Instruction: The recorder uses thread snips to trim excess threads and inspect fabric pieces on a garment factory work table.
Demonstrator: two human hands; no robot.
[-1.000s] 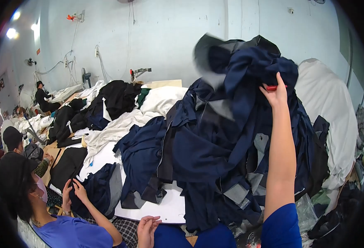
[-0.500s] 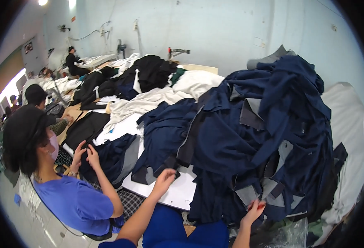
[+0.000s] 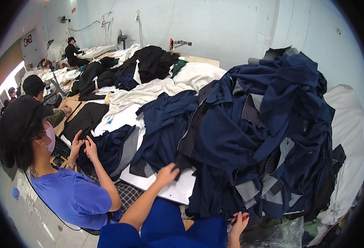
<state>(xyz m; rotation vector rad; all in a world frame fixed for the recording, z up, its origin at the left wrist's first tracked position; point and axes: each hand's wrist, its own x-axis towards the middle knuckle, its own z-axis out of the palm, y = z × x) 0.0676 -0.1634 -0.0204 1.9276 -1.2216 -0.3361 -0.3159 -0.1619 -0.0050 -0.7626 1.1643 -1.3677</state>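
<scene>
My left hand [image 3: 166,174] is over the front edge of the white tabletop [image 3: 178,192], its fingers loosely bent and apart. The fingertips are at a dark grey flap [image 3: 184,163] of a navy garment [image 3: 163,124]; whether they touch it is hard to see. Lower right, my right hand [image 3: 239,225] is closed around a small red-handled tool [image 3: 245,217], its exact kind too small to make out. This hand is beside the lower edge of a large heap of navy garments [image 3: 231,140] with grey panels.
On my left sits a co-worker [image 3: 72,194] in a blue top, hands raised over another navy garment [image 3: 107,151]. White cloth [image 3: 149,97] and black garments [image 3: 149,62] lie farther along the table. Clear plastic [image 3: 285,233] hangs at lower right; white fabric [image 3: 349,136] is behind.
My right hand has moved down and left, away from the grey panels. My left hand has shifted slightly up, and the dark grey flap now lies farther right.
</scene>
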